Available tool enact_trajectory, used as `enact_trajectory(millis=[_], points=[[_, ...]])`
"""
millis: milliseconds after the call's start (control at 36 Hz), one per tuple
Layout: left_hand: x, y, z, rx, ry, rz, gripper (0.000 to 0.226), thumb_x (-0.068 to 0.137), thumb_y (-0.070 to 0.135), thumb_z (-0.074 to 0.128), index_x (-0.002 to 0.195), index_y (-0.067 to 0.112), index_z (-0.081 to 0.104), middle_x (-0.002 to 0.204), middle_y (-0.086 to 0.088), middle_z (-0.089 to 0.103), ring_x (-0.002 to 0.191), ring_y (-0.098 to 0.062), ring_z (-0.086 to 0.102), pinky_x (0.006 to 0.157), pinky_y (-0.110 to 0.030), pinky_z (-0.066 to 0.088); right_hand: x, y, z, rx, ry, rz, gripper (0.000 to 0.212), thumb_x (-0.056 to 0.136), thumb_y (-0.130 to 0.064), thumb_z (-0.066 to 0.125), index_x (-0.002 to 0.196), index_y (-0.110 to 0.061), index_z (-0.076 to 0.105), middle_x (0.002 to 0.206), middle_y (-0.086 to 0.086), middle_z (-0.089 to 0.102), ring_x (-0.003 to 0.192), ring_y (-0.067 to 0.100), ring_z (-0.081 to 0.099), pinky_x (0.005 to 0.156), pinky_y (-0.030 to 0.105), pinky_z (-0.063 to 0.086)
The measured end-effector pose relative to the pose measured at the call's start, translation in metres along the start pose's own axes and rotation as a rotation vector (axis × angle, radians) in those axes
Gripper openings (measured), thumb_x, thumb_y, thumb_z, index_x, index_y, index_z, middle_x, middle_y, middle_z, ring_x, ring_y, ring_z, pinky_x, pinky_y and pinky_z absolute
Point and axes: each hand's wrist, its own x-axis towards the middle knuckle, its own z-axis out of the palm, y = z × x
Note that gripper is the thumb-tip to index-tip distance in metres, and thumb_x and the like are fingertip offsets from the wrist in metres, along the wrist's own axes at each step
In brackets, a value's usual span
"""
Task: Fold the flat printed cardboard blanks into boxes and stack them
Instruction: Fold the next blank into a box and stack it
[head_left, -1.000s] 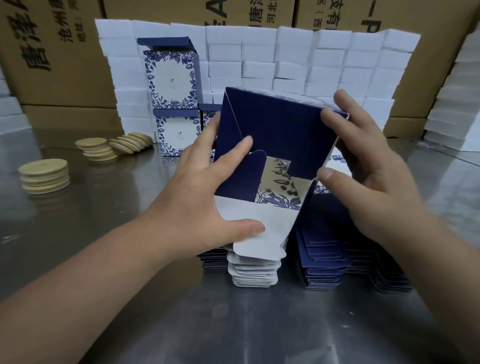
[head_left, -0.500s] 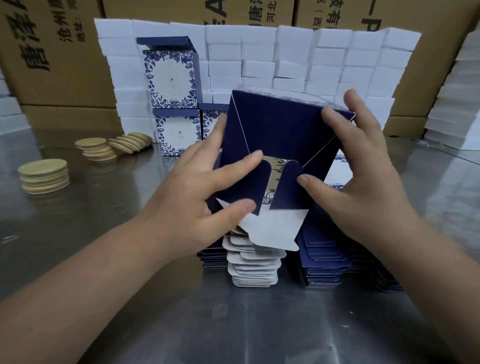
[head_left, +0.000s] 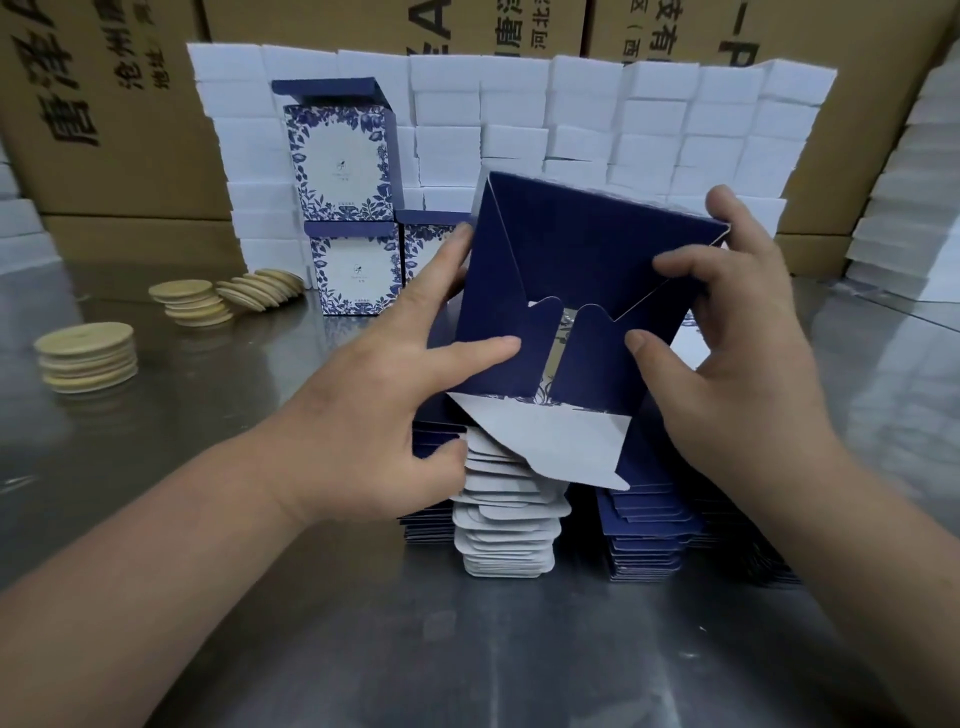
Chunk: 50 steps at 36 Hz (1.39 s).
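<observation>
While the half-folded box (head_left: 571, 270) is held up above the middle of the tabletop (head_left: 467, 660), it hides much of the pile of flat blanks (head_left: 511, 530) beneath it, and only a narrow strip of its printed inside shows between 2 navy flaps. Both forearms are cut off by the frame's lower edge. The small print on the 3 finished boxes (head_left: 337, 156) is too fine to read.

The left hand (head_left: 374, 415) lies with straight fingers against the box, its index pressing the left navy flap and its thumb low beside the hanging white flap. The right hand (head_left: 737, 364) grips the box, fingers curled over the far right corner, thumb on the right navy flap.

The tabletop is brushed metal. The finished boxes stand toward its far edge, left of middle, 1 on top of another. 2 piles of wooden discs (head_left: 85, 356) sit near the left edge. White blocks (head_left: 649, 104) are walled up along the far edge, with brown cartons (head_left: 104, 130) behind.

Against half a second ago, the 2 navy flaps have closed further, the left thumb has slid off the white flap's face, and the right thumb has shifted rightward.
</observation>
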Motion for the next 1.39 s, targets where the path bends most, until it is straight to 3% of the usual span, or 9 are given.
enact_trajectory(millis=[139, 278, 444, 639, 722, 917, 1056, 1222, 1389], points=[[0.001, 0.003, 0.004, 0.001, 0.104, -0.03, 0.051, 0.074, 0.039, 0.057, 0.121, 0.02, 0.058, 0.151, -0.004, 0.005, 0.137, 0.008, 0.013, 0.107, -0.007, 0.019, 0.0, -0.004, 0.0, -0.039, -0.007, -0.018, 0.039, 0.077, -0.005, 0.063, 0.102, -0.03, 0.047, 0.145, -0.008, 0.018, 0.133, 0.004, 0.025, 0.092, -0.003, 0.026], [0.0, 0.007, 0.005, -0.045, 0.207, -0.107, 0.042, 0.074, 0.044, 0.059, 0.11, 0.022, 0.063, 0.147, -0.005, 0.019, 0.125, -0.001, 0.031, 0.104, -0.006, 0.026, -0.001, -0.01, 0.0, 0.022, -0.019, -0.037, 0.04, 0.078, -0.011, 0.058, 0.101, -0.041, 0.045, 0.142, -0.022, 0.017, 0.13, -0.016, 0.023, 0.079, -0.006, 0.032], [0.0, 0.011, 0.008, -0.055, 0.317, -0.219, 0.037, 0.074, 0.047, 0.055, 0.096, 0.019, 0.069, 0.139, 0.002, 0.03, 0.116, -0.006, 0.039, 0.096, -0.001, 0.026, -0.003, -0.011, 0.001, 0.1, -0.045, -0.073, 0.041, 0.078, -0.017, 0.057, 0.107, -0.043, 0.045, 0.144, -0.023, 0.016, 0.138, -0.001, 0.026, 0.108, 0.018, 0.031], [0.001, 0.015, 0.013, -0.11, 0.42, -0.272, 0.017, 0.079, 0.044, 0.054, 0.07, 0.03, 0.06, 0.135, 0.005, 0.035, 0.116, -0.005, 0.044, 0.098, -0.011, 0.033, -0.004, -0.019, 0.004, 0.287, -0.062, 0.056, 0.072, 0.068, -0.039, 0.065, 0.129, -0.045, 0.026, 0.146, -0.018, 0.024, 0.137, 0.001, 0.029, 0.108, 0.022, 0.033], [0.002, 0.017, 0.015, -0.11, 0.443, -0.296, 0.02, 0.078, 0.045, 0.054, 0.066, 0.029, 0.06, 0.134, 0.01, 0.036, 0.116, -0.005, 0.046, 0.097, -0.015, 0.037, -0.002, -0.023, 0.005, 0.348, -0.054, 0.22, 0.089, 0.06, -0.049, 0.065, 0.134, -0.044, 0.017, 0.141, -0.027, 0.025, 0.13, -0.007, 0.035, 0.1, 0.013, 0.038], [0.003, 0.023, 0.014, -0.088, 0.484, -0.293, 0.02, 0.078, 0.039, 0.062, 0.061, 0.031, 0.055, 0.125, 0.021, 0.035, 0.105, 0.006, 0.044, 0.089, -0.002, 0.034, -0.003, -0.026, 0.005, 0.255, -0.145, 0.266, 0.069, 0.061, -0.05, 0.066, 0.122, -0.055, 0.035, 0.118, -0.034, 0.052, 0.113, -0.012, 0.047, 0.087, 0.014, 0.045], [0.004, 0.028, 0.016, -0.062, 0.501, -0.334, 0.012, 0.074, 0.03, 0.068, 0.073, 0.026, 0.057, 0.12, 0.018, 0.038, 0.101, 0.01, 0.045, 0.086, 0.0, 0.033, -0.007, -0.026, 0.009, 0.355, -0.151, 0.299, 0.076, 0.073, -0.035, 0.065, 0.141, -0.036, 0.03, 0.114, -0.04, 0.054, 0.105, -0.016, 0.054, 0.085, 0.012, 0.049], [0.006, 0.033, 0.013, -0.204, 0.524, -0.435, 0.071, 0.066, 0.033, 0.07, 0.125, 0.04, 0.032, 0.122, 0.02, 0.045, 0.099, 0.006, 0.052, 0.084, -0.013, 0.044, -0.01, -0.03, 0.014, 0.358, -0.108, 0.336, 0.079, 0.078, -0.034, 0.064, 0.146, -0.032, 0.024, 0.122, -0.033, 0.054, 0.111, -0.011, 0.054, 0.094, 0.029, 0.049], [0.007, 0.027, 0.014, -0.066, 0.379, -0.471, 0.084, 0.068, 0.042, 0.066, 0.143, 0.024, 0.033, 0.126, 0.013, 0.041, 0.108, 0.01, 0.034, 0.086, 0.008, 0.021, -0.009, -0.028, 0.011, 0.302, -0.087, 0.344, 0.052, 0.073, -0.037, 0.066, 0.116, -0.052, 0.039, 0.109, -0.042, 0.054, 0.102, -0.016, 0.053, 0.08, 0.01, 0.048]])
